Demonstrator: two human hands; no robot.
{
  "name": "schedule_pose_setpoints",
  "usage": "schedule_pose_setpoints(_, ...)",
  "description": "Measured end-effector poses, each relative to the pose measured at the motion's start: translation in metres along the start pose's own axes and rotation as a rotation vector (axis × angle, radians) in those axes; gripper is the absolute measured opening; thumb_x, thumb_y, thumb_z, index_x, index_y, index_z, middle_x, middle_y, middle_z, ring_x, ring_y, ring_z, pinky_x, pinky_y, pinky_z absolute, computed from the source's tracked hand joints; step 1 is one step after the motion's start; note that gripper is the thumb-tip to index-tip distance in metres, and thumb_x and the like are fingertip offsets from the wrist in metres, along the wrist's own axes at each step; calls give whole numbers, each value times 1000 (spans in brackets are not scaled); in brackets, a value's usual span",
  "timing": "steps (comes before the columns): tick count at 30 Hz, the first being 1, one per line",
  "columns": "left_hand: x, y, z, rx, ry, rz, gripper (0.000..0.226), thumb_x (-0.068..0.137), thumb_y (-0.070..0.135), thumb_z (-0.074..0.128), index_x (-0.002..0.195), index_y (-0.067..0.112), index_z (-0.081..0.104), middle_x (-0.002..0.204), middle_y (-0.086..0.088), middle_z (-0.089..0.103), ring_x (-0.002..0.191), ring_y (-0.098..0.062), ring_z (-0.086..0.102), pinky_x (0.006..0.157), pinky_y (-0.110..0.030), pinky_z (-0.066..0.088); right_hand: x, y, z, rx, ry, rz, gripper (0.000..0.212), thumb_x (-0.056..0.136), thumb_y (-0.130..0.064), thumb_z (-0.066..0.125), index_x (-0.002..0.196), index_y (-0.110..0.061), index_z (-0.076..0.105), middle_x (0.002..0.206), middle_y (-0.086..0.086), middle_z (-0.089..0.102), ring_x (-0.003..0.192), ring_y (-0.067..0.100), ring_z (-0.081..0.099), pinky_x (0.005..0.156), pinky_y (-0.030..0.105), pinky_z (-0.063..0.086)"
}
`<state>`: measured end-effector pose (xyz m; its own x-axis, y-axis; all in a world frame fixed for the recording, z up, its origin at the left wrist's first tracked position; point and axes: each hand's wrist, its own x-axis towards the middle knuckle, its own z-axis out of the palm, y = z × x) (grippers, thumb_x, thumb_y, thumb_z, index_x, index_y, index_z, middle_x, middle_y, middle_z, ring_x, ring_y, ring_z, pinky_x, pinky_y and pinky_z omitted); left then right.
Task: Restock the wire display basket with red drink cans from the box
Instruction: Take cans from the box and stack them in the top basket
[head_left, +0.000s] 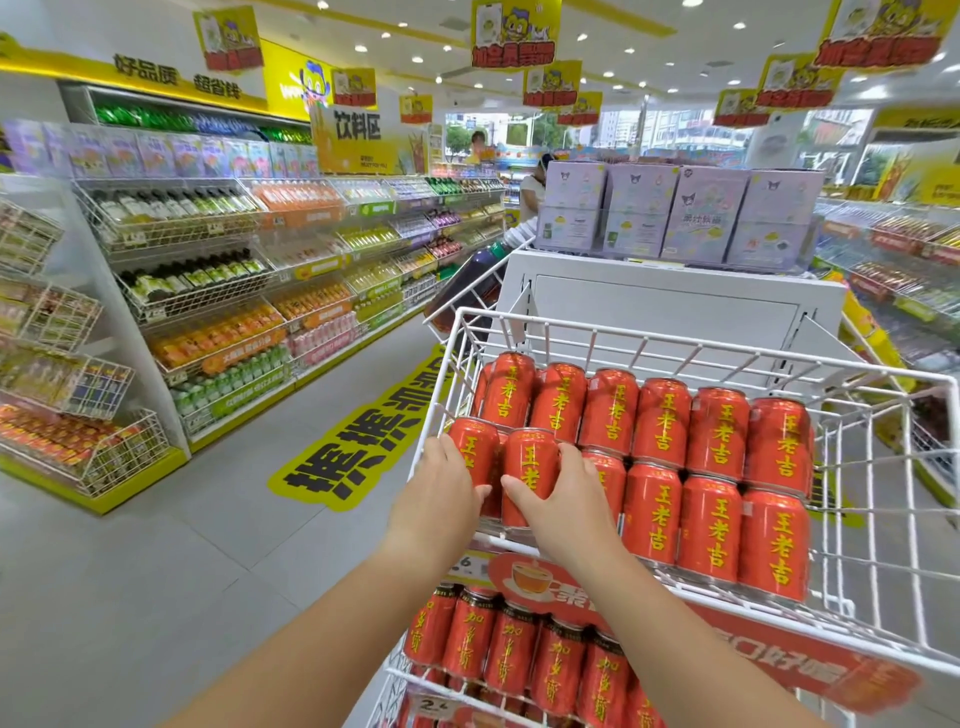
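Two bare hands reach into a white wire display basket (644, 339) at the lower right of the view. It hangs on the end of a white stand (665, 306) in a shop aisle with a grey tiled floor (156, 571). A yellow floor sticker (358, 441) with black lettering lies beside the stand, and long drink shelving (208, 291) runs down the left wall under yellow hanging signs (514, 31).

The red drink cans (719, 436) stand upright in the basket, labels forward. Six show in the upper rear row, with a sliver of a seventh at its left end. Three show whole in the lower front row, and a fourth is half covered by the right wrist.

The left hand (441, 493) grips the end can (472, 447) at the basket's left corner, fingers curled round its far side and thumb underneath. The right hand (566, 504) grips the second can (532, 462) just beside it, thumb on the label and fingers wrapped round the right side. The two cans touch.

Four purple cartons (696, 218) sit across the top of the stand. Below the basket, a row of darker-topped cans (511, 649) is partly hidden by the forearms and cut off by the frame, so no count is possible. A red sign (779, 660) is blurred, as are the far shelves at the right.
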<state>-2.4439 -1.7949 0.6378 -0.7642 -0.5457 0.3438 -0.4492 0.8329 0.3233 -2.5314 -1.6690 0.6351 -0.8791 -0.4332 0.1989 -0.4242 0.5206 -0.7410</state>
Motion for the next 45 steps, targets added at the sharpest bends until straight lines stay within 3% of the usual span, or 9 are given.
schedule_pose_setpoints(7,-7,-8,-1,332,12,118,79,106,53,34,160,3,5,142,-7,42,128,-18,50,84,-27,54,3,-5,7,-27,-1,-10,59,89,-56,65,134,-22,48,122,3,49,113,25,55,91,37,48)
schedule_pose_setpoints(12,-4,-22,2,422,98,151,80,88,55,58,146,2,47,122,-11,52,106,-29,48,85,-39,48,2,-2,-2,-93,-95,-7,15,88,-39,58,98,-27,59,94,-2,50,89,22,54,76,35,42)
schedule_pose_setpoints(14,-3,-31,5,394,98,141,84,74,57,71,140,6,57,131,-15,54,115,-34,46,88,-48,47,4,0,-6,-99,-107,-17,11,87,-36,61,91,-26,62,91,0,55,86,22,55,74,34,43)
schedule_pose_setpoints(17,-3,-33,4,295,15,80,88,85,59,64,156,17,35,163,-21,23,149,-43,19,111,-59,32,5,-3,-1,-64,-87,-3,17,88,-39,66,89,-23,61,96,1,64,92,23,61,77,32,45)
schedule_pose_setpoints(20,-3,-35,5,94,-76,37,83,99,52,51,162,19,9,167,-19,-8,155,-38,-3,123,-49,18,-1,-4,14,-71,-46,22,28,88,-41,67,99,-17,60,101,2,61,98,24,59,86,36,49)
schedule_pose_setpoints(26,-8,-36,9,-115,-109,1,77,100,41,54,161,16,14,162,-13,8,138,-33,43,102,-43,49,-9,-11,21,-67,46,49,34,89,-43,69,104,-15,57,102,0,56,91,18,49,77,32,41)
schedule_pose_setpoints(31,-6,-35,3,-117,-107,-20,76,97,42,57,160,19,19,147,-7,26,115,-29,58,78,-36,52,-15,-14,25,-46,86,50,38,88,-45,70,108,-16,55,106,0,54,91,16,48,76,30,39)
schedule_pose_setpoints(38,-18,-36,-11,-86,-137,5,70,100,48,50,158,20,23,159,-9,19,134,-28,45,94,-40,50,-23,-10,17,-216,46,17,55,81,-63,66,117,-25,50,110,-5,50,103,22,59,82,42,53)
schedule_pose_setpoints(45,-22,-55,-24,202,-43,238,79,94,60,48,159,19,26,162,-17,28,145,-33,35,113,-44,39,-38,-13,10,-542,122,-174,74,87,-67,53,141,-18,43,132,2,49,124,24,50,101,37,44)
